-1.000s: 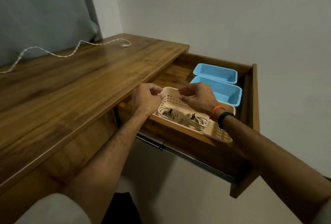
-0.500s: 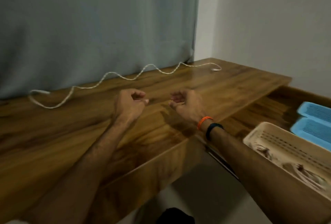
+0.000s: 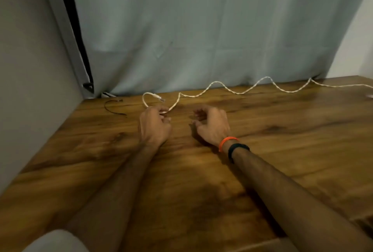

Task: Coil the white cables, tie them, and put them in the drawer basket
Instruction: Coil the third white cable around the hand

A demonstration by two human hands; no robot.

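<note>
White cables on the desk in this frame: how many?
1. The white cable snakes along the desk's back edge by the curtain; its near end is at the left hand. Its far end runs out of view.

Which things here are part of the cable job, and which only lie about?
For the job:
white cable, wavy along the desk's back edge
left hand, touching the cable near its end
right hand, holding nothing
thin dark tie, probably

Lying about:
curtain
wooden desk
</note>
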